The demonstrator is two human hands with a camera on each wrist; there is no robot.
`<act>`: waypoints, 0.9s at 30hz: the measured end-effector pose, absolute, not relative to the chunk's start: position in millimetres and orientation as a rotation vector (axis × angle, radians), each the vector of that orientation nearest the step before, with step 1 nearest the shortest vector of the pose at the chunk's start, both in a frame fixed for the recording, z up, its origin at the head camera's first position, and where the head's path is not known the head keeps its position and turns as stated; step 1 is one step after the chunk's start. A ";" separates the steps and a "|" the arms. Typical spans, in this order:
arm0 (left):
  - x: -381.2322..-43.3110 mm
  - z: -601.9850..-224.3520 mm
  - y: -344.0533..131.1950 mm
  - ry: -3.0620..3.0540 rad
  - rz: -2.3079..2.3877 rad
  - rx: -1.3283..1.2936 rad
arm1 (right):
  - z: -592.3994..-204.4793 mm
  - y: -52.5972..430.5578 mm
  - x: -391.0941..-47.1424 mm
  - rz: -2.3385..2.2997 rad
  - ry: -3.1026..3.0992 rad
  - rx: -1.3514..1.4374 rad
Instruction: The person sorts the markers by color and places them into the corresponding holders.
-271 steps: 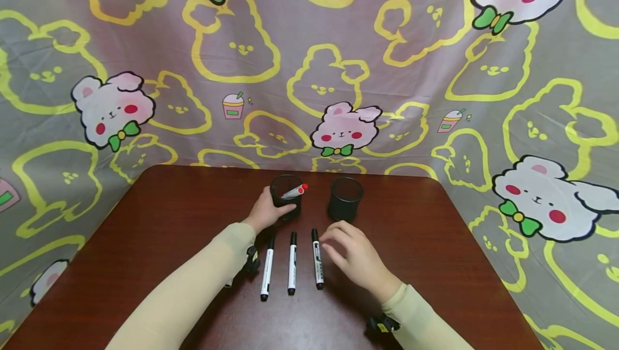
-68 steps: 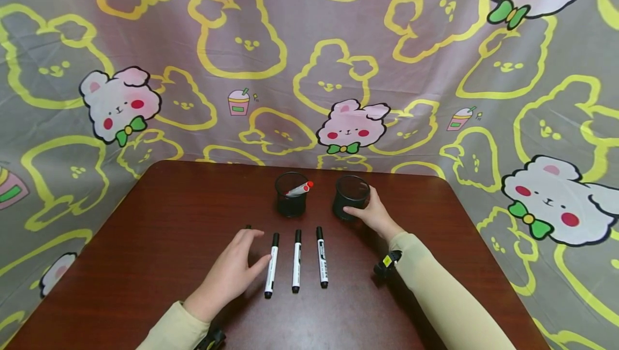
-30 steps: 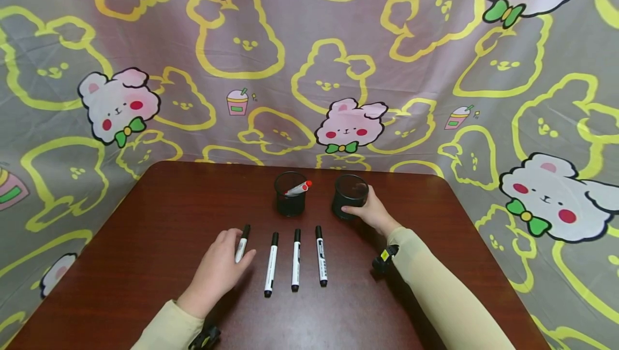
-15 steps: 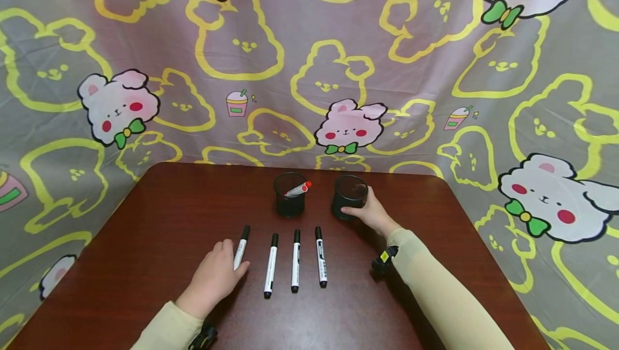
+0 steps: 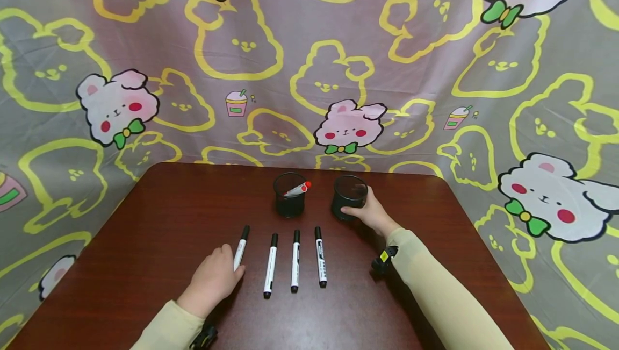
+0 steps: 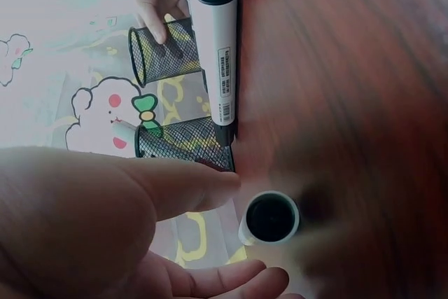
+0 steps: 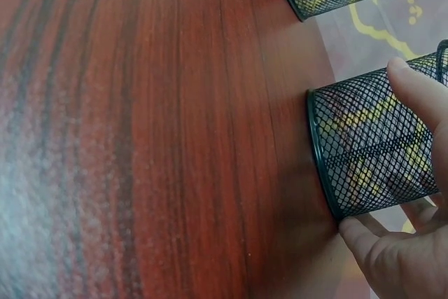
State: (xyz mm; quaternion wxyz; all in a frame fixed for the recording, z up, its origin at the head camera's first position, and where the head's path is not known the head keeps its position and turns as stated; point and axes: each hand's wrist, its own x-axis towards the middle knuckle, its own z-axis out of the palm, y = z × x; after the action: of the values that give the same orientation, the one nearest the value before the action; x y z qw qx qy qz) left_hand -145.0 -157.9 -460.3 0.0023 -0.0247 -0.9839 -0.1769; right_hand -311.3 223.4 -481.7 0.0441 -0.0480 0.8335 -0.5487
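Note:
In the head view my left hand (image 5: 210, 279) lies beside the leftmost black-capped marker (image 5: 240, 248). The left wrist view shows that marker's end (image 6: 271, 218) between thumb and fingers, with gaps around it. My right hand (image 5: 373, 214) grips a black mesh pen holder (image 5: 349, 197), thumb on the near side and fingers round the far side. Through the mesh in the right wrist view this pen holder (image 7: 378, 138) looks bare inside. A second mesh pen holder (image 5: 290, 205) stands to its left, with red-capped markers (image 5: 298, 188) leaning in it.
More black-and-white markers lie in a row right of the leftmost one: one marker (image 5: 271, 265), another marker (image 5: 295, 261), and a third marker (image 5: 321, 257). All rest on the brown wooden table (image 5: 169, 205). A patterned cloth (image 5: 271, 92) hangs behind it.
Earlier my left hand held the left pen holder; it has since drawn back to the leftmost marker, sliding slightly nearer me. My right hand moved from beside the right marker to the right pen holder.

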 end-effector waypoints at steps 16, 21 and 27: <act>-141.9 -463.9 -156.9 -3.095 -0.530 -0.110 | -481.7 223.6 -311.0 -1.683 2.548 -0.151; -141.3 -463.9 -156.3 -3.102 -0.526 -0.100 | -481.4 222.8 -311.4 -1.676 2.547 -0.137; -141.0 -463.3 -155.8 -3.122 -0.530 -0.085 | -482.5 224.5 -311.4 -1.673 2.542 -0.135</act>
State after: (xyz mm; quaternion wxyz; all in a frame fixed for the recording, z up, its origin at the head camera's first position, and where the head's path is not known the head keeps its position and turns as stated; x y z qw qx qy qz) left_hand -141.0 -155.8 -463.3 -0.0130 -0.0268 -0.9855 -0.1672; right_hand -311.4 224.5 -482.5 0.0475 -0.0443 0.8336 -0.5485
